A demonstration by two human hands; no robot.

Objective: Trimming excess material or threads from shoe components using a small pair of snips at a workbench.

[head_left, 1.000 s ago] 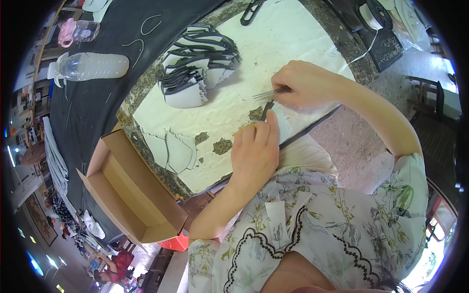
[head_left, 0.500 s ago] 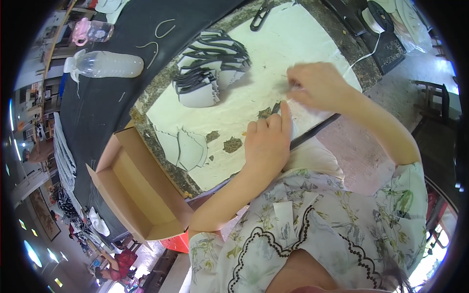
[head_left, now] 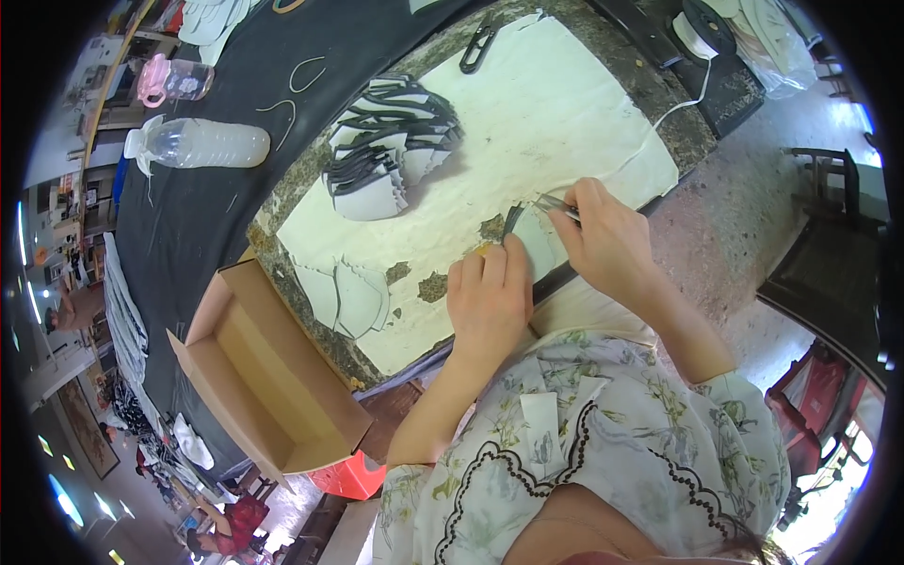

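Observation:
My left hand (head_left: 490, 297) rests at the near edge of the white sheet, fingers bent and index fingertip on a pale curved piece (head_left: 539, 243) with a dark edge; its thumb is hidden. Just to the right, my right hand (head_left: 607, 231) is closed round a small pointed metal tool (head_left: 556, 204). The tip lies over the piece's far end, and the fingers cover the rest, so its exact kind is unclear. Farther left stands a fanned stack of similar white pieces with dark edges (head_left: 391, 141). Several loose pale pieces (head_left: 358, 297) lie at the sheet's left corner.
The white sheet (head_left: 556, 104) is torn in spots and covers a speckled board. A black-handled cutter (head_left: 478, 45) lies at its far edge. An open cardboard box (head_left: 273, 367) stands at left. Beyond are a cloudy bottle (head_left: 212, 143), a pink-lidded jar (head_left: 179, 79) and a spool (head_left: 702, 36).
My right hand has come down toward me from above the sheet, and the metal tool's tip now shows over the piece. The left hand stays on the piece. The whole view has shifted slightly.

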